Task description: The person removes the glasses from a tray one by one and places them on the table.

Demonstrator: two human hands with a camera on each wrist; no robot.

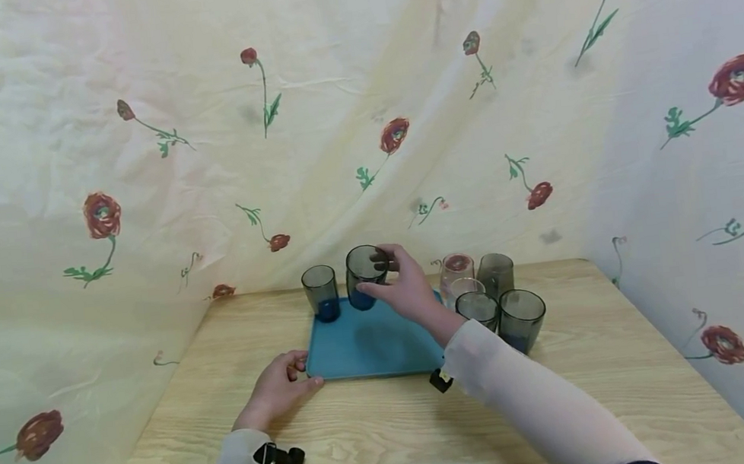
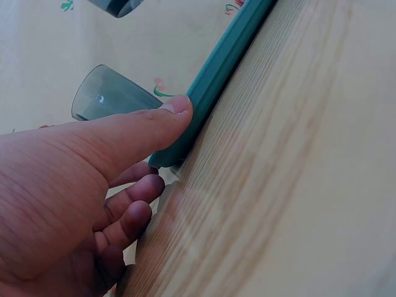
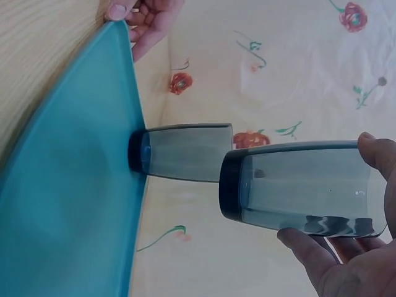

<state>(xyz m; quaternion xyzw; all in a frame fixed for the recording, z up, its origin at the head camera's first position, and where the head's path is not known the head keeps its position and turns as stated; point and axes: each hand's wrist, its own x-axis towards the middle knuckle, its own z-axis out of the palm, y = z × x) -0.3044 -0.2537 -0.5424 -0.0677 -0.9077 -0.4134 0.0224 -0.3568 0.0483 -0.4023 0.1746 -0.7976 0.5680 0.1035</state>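
My right hand [image 1: 410, 286] grips a grey-tinted drinking glass [image 3: 297, 189] near its rim, thumb on one side and fingers on the other. This glass is held upright above the back of the blue tray [image 1: 378, 342], its base clear of the tray in the right wrist view. A second tinted glass [image 1: 320, 288] stands on the tray's back left corner. At the front left corner of the tray, my left hand [image 1: 279, 386] holds the edge, the thumb [image 2: 176, 106] on the front rim and the other fingers curled round the corner.
To the right of the tray stands a group of several glasses, including a clear glass [image 1: 456, 267] and a tinted glass [image 1: 521, 314]. They sit close together on the wooden table [image 1: 341, 442]. Behind hangs a flowered cloth [image 1: 331, 114].
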